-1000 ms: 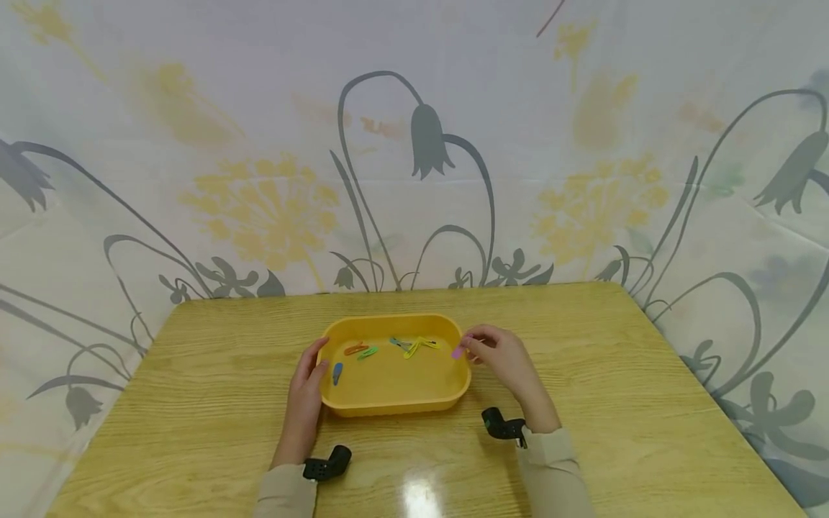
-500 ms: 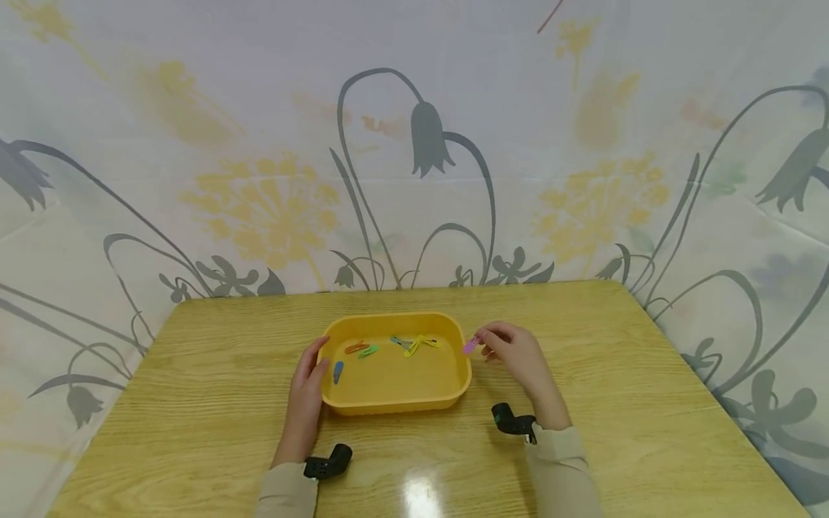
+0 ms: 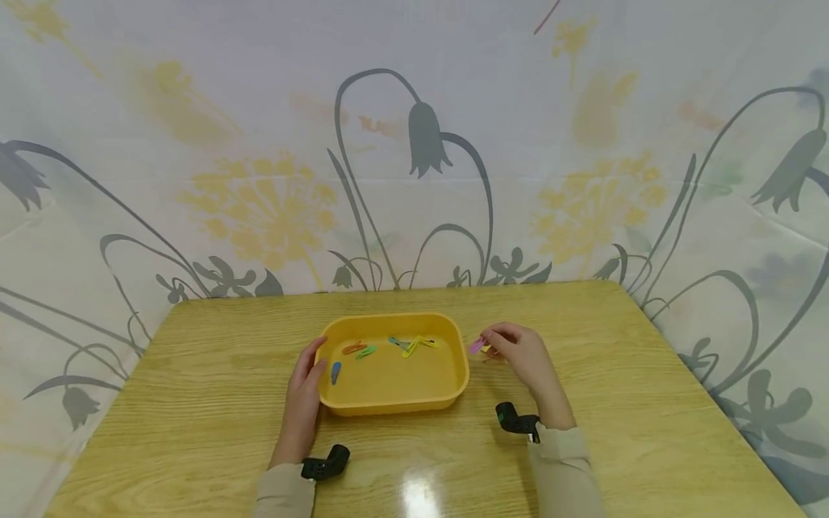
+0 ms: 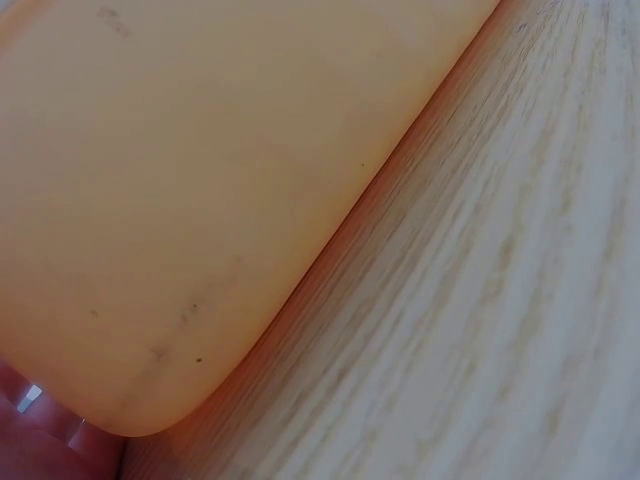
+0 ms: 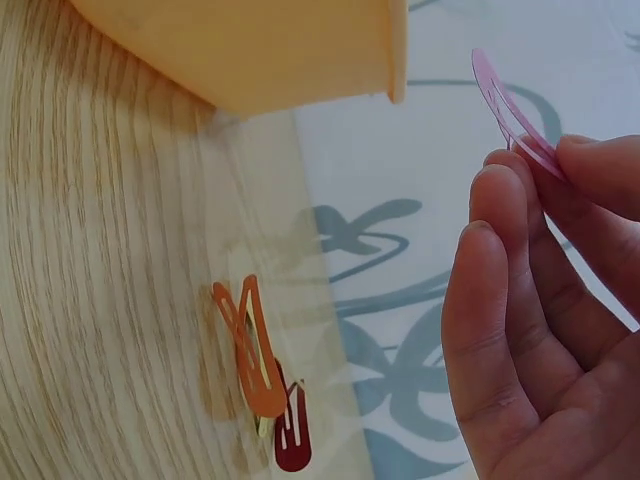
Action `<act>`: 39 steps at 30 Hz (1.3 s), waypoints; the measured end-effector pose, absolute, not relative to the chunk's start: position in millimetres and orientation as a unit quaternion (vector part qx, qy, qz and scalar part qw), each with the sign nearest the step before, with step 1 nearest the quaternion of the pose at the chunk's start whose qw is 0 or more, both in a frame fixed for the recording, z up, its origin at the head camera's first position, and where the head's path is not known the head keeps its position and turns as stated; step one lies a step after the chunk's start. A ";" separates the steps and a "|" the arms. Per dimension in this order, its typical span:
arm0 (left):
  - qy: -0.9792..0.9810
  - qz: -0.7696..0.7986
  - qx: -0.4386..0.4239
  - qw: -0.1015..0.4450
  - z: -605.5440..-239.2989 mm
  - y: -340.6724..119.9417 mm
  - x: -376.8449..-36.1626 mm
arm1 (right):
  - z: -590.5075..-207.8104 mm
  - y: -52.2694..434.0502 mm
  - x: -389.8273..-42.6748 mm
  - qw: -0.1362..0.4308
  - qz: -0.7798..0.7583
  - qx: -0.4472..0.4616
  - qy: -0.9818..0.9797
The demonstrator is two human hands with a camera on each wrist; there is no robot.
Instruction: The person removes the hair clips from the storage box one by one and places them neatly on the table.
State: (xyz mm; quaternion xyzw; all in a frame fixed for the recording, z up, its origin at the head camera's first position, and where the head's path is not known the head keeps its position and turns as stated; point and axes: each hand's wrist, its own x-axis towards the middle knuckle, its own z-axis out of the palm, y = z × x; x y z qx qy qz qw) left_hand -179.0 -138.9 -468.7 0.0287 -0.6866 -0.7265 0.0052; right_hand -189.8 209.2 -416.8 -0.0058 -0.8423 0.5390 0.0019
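Observation:
A yellow plastic tray stands on the table. At its left end my left hand holds the wall, thumb at the rim; in the left wrist view only a bit of its fingers shows past the tray's corner. My right hand, just beyond the tray's right end, pinches a pink snap hair clip between thumb and fingertips, above the table. Below that hand lie an orange hair clip and a dark red hair clip, close together, with something yellowish partly hidden under them.
Inside the tray are a blue hair clip, an orange clip, a green clip, a teal clip and yellow clips. A flower-patterned cloth hangs behind the wooden table.
My right hand has moved right with the pink hair clip, from over the tray's right rim to outside it. Clips on the table beneath that hand now show. My left hand stays put.

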 end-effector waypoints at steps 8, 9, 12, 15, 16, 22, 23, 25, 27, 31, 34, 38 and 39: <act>-0.692 -0.721 0.028 0.000 -466.5 -141.2 -176.5 | -416.9 213.6 -188.0 0.010 0.537 -0.013 -0.843; -0.691 -0.722 0.028 -0.001 -466.2 -141.1 -176.2 | -417.3 214.1 -188.3 0.012 0.535 -0.016 -0.845; -0.692 -0.721 0.029 -0.001 -466.1 -141.0 -176.5 | -419.1 216.4 -189.4 0.015 0.528 -0.023 -0.849; -0.694 -0.720 0.026 0.003 -466.1 -140.6 -177.7 | -421.0 219.9 -190.2 0.016 0.525 -0.032 -0.851; -0.694 -0.719 0.024 0.005 -466.2 -140.5 -178.1 | -421.6 221.2 -190.3 0.015 0.527 -0.033 -0.849; -0.695 -0.719 0.018 0.006 -465.3 -140.5 -178.7 | -425.4 228.3 -190.1 0.014 0.521 -0.050 -0.852; -0.695 -0.718 0.020 0.004 -465.0 -140.4 -178.5 | -426.2 229.4 -190.1 0.016 0.516 -0.052 -0.855; -0.696 -0.718 0.020 0.003 -464.8 -140.4 -178.2 | -428.3 232.3 -190.6 0.015 0.520 -0.054 -0.852; -0.696 -0.718 0.020 0.003 -464.5 -140.2 -177.8 | -430.5 236.0 -190.4 0.014 0.528 -0.056 -0.847; -0.695 -0.719 0.020 0.004 -464.9 -139.6 -177.1 | -434.5 243.3 -189.2 0.014 0.533 -0.062 -0.844; -0.693 -0.721 0.021 0.004 -465.4 -139.2 -176.7 | -436.5 247.2 -188.8 0.011 0.533 -0.072 -0.843; -0.693 -0.721 0.019 0.005 -465.6 -138.9 -176.6 | -438.6 250.0 -189.1 0.009 0.533 -0.079 -0.842; -0.693 -0.720 0.019 0.005 -465.6 -138.8 -176.7 | -439.2 250.6 -189.3 0.008 0.535 -0.079 -0.841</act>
